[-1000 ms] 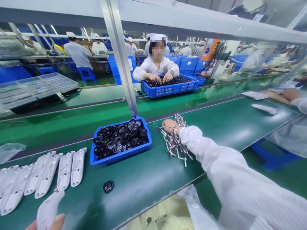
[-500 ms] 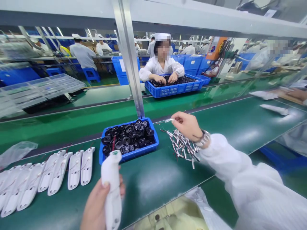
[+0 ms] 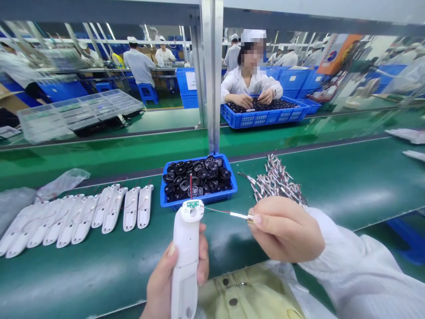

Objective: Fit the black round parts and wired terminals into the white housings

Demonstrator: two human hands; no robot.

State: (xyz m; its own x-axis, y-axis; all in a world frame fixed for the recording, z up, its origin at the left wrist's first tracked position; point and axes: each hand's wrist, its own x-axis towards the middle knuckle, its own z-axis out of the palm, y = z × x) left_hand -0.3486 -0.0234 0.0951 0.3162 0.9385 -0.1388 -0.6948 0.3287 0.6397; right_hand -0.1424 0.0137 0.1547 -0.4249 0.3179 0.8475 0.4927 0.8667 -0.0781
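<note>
My left hand (image 3: pixel 162 274) is closed around a long white plastic housing (image 3: pixel 186 257), held upright with a small green circuit board (image 3: pixel 192 204) and a round hole at its top. A red wire (image 3: pixel 191 184) sticks up from the board. My right hand (image 3: pixel 287 228) pinches a small brass-coloured metal cylinder (image 3: pixel 250 218) with a white sleeve (image 3: pixel 237 215). Thin red and dark wires (image 3: pixel 214 210) stretch from the sleeve toward the housing's top; whether they touch it I cannot tell. Beyond my right hand lies a pile of similar silvery wired parts (image 3: pixel 277 179).
A blue bin (image 3: pixel 199 200) of black plastic parts stands behind the housing. Several white housings (image 3: pixel 131 208) with wires lie in a row at left, near plastic bags (image 3: pixel 63 182). A metal post (image 3: pixel 214 79) rises behind the bin. Across the line, a co-worker (image 3: pixel 249 79) handles a blue crate (image 3: pixel 265 117).
My right hand has come from the parts pile toward the housing, bringing a wired metal cylinder. The view has swung left, and the housing's top now shows its circuit board more clearly.
</note>
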